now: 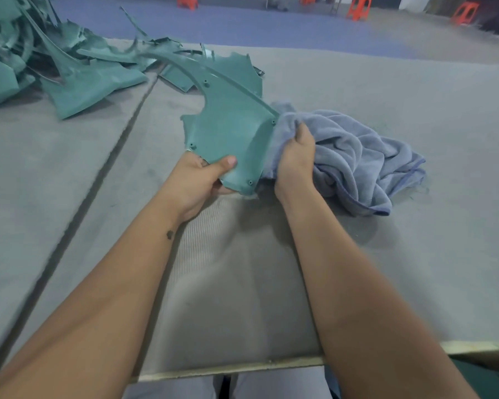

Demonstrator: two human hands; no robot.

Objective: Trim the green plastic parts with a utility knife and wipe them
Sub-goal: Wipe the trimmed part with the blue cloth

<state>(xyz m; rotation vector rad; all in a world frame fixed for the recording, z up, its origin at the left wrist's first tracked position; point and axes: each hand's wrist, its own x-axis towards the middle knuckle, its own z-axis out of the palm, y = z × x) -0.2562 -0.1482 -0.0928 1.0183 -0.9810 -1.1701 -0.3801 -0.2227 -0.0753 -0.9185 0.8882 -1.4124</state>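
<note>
Left hand (198, 180): grips the near corner of a flat, curved green plastic panel (228, 116) with small screw holes, thumb laid across its upper face, fingers curled beneath. The panel is held tilted above the table, its narrow curved arm reaching far and left toward the heap.

Right hand (296, 156): fingers closed round a bunched pale blue towelling cloth (355, 159), pressing it against the right edge of the panel. The rest of the cloth lies crumpled on the table to the right of the hand.

Both forearms are bare and extend from the near edge of the frame.

Work surface: a grey carpet-covered table (415, 254), with a dark seam running from near left toward the far centre. A worn, ribbed patch lies between the forearms.

Far left: a loose heap of similar green plastic parts (69, 70), overlapping on the table.

Background, far right: orange plastic stools (355, 8) on a blue-grey floor, well apart from the table.
</note>
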